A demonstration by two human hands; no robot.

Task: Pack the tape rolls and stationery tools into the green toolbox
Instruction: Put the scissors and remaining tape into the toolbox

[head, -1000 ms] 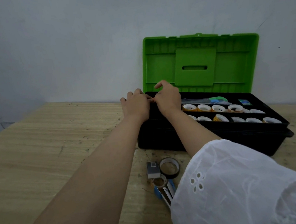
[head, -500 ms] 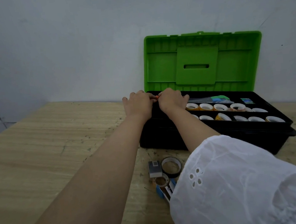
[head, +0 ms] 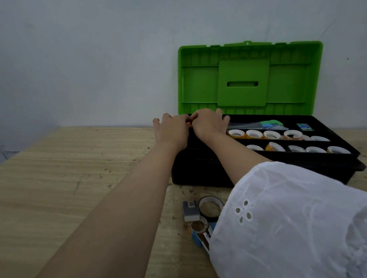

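Since a second ago the right hand (head: 209,123) has dropped its raised finger and now sits knuckle to knuckle with the left hand (head: 172,131) at the left end of the green toolbox (head: 199,85) — probably tucking in that tiny orange bit (head: 188,123). Both hands' fingers curl out of sight, so I can't tell if they're gripping it. Tape rolls (head: 253,134) fill the tray, while the black roll (head: 210,207) on the table (head: 68,173) hasn't moved — still unpacked.

Dim, even light is falling on the wall (head: 79,59), leaving shadows soft. The wide lens is bending the desk (head: 47,187) edge, and the near sleeve (head: 300,228) is looking slightly blurred.
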